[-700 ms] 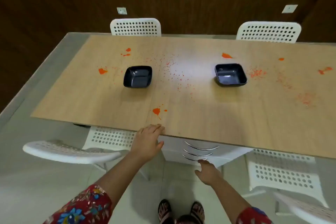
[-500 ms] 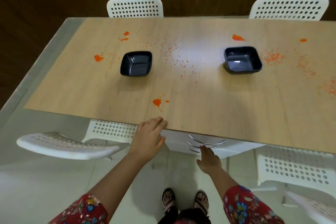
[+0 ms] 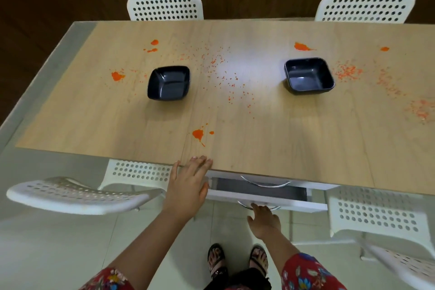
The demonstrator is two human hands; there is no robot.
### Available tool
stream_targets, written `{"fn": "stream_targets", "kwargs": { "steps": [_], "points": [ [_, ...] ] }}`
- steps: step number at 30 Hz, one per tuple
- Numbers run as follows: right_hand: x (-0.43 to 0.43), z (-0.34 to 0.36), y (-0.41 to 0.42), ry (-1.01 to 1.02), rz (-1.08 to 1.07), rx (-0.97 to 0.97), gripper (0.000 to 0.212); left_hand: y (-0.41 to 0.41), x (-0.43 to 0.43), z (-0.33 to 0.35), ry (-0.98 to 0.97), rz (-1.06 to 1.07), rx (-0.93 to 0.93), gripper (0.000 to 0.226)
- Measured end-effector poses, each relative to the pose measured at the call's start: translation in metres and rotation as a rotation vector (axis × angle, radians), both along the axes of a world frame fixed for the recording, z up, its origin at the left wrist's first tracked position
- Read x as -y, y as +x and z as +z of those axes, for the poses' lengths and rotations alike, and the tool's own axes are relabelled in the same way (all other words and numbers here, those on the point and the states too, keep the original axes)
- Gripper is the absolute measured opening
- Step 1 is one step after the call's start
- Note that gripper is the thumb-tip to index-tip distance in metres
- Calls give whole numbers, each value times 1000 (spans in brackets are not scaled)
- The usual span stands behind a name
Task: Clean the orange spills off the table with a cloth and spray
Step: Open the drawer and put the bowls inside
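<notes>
Orange spills mark the light wooden table (image 3: pixel 306 143): a blot (image 3: pixel 197 134) near the front edge, blots at the left (image 3: pixel 116 76) and far side (image 3: pixel 300 46), fine specks (image 3: pixel 226 77) in the middle and smears (image 3: pixel 347 72) at the right. My left hand (image 3: pixel 188 186) rests on the table's front edge with straight fingers. My right hand (image 3: pixel 264 221) hooks its fingers on the curved metal handle (image 3: pixel 244 205) of a white drawer (image 3: pixel 294 203) under the table, which stands partly pulled out and shows a dark inside. No cloth or spray bottle is in view.
Two black square bowls (image 3: pixel 168 82) (image 3: pixel 308 76) stand on the table. White perforated chairs stand at the far side (image 3: pixel 164 6) (image 3: pixel 363 6) and close to me on the left (image 3: pixel 77 195) and right (image 3: pixel 376 214). My sandalled feet (image 3: pixel 237 261) are on the pale floor.
My right hand has pulled the drawer out toward me; it was closed before. My left hand stays on the table edge.
</notes>
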State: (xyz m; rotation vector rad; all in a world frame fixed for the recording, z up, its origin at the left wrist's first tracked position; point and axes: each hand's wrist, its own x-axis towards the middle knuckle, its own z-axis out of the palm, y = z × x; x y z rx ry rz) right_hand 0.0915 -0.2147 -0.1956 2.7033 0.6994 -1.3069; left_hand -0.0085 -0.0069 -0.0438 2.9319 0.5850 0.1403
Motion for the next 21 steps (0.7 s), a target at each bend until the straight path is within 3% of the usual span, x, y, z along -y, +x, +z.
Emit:
{"fn": "stream_targets", "kwargs": {
  "steps": [10, 14, 19, 21],
  "points": [
    [42, 34, -64, 38, -73, -81, 55, 5, 6, 17, -90, 31, -127, 62],
    [43, 63, -59, 2, -104, -199, 54, 4, 9, 25, -97, 27, -215, 67],
    [30, 140, -7, 185, -218, 24, 23, 14, 11, 44, -195, 37, -268, 61],
    [22, 174, 21, 344, -315, 102, 23, 18, 13, 49, -272, 44, -252, 57]
  ]
}}
